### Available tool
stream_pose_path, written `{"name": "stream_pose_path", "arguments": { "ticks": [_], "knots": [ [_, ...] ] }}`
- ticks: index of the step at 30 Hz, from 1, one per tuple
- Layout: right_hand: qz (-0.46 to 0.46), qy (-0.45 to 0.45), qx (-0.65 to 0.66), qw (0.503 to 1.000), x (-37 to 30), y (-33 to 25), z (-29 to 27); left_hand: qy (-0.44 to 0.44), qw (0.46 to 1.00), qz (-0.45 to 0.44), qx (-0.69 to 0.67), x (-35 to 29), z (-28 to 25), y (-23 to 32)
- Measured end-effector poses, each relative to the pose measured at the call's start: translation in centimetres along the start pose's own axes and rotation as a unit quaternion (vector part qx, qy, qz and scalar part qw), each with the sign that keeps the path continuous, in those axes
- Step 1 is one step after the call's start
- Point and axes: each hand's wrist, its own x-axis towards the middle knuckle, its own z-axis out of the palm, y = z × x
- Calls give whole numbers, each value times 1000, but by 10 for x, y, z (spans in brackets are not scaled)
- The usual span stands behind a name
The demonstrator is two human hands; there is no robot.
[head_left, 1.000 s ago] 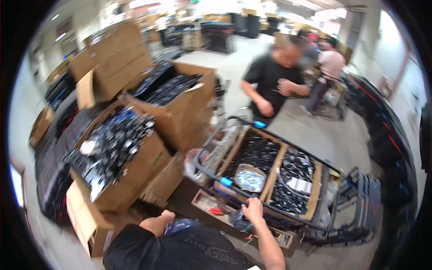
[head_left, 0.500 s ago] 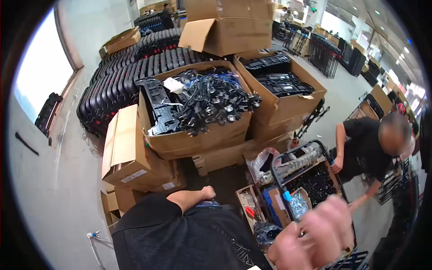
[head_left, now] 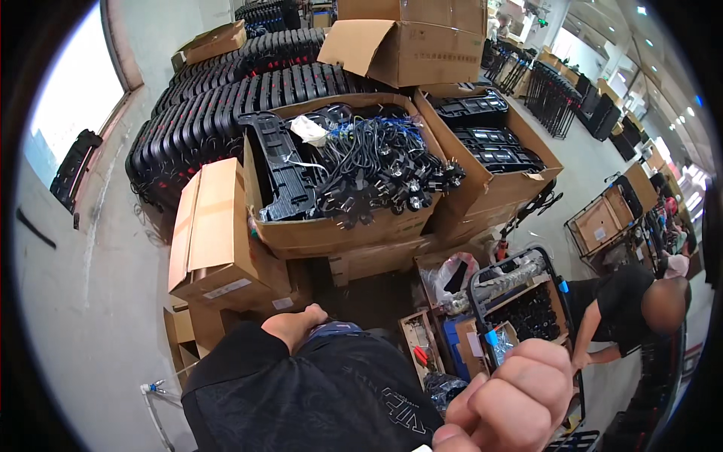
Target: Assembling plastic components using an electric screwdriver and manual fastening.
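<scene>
My right hand [head_left: 520, 395] is raised close to the camera at the lower right, fingers curled closed. Anything inside it is hidden. Behind it stands a black-framed cart [head_left: 473, 295] with blue clips, holding a tray of small black parts [head_left: 531, 315] and a bag of shiny screws [head_left: 500, 339]. Close to my waist, my left hand [head_left: 315, 313] shows only in part, past the dark sleeve; its fingers cannot be made out. Left of the cart, red-handled pliers [head_left: 422, 355] lie in a narrow wooden box, near a dark plastic bag [head_left: 444, 390].
Ahead, a large carton [head_left: 339, 235] overflows with black plug cables [head_left: 384, 169]. Another carton [head_left: 520, 184] holds black plastic housings. A closed carton [head_left: 207, 226] stands left, before rows of black panels [head_left: 203, 113]. A co-worker [head_left: 621, 309] bends beside the cart.
My right hand stays raised and closed, now sharper. My left hand has drawn back leftward toward my body. The co-worker bends lower, farther right, both hands now close together. The whole view has shifted slightly.
</scene>
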Motion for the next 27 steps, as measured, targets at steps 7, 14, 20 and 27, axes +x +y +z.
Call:
{"name": "stream_pose_path", "arguments": {
  "ticks": [7,14,20,27],
  "knots": [
    [-9,52,-38,998,15,-5,24,26,994,-60,-91,13,6,-34],
    [188,400,-46,896,43,-30,69,-14,992,-38,-117,28,1,-12],
    [103,62,0,993,-7,31,29,-38,995,-22,-93,21,-1,-2],
    [262,60,-36,963,-69,100,91,-53,995,82,21,51,16,-6]
  ]
}}
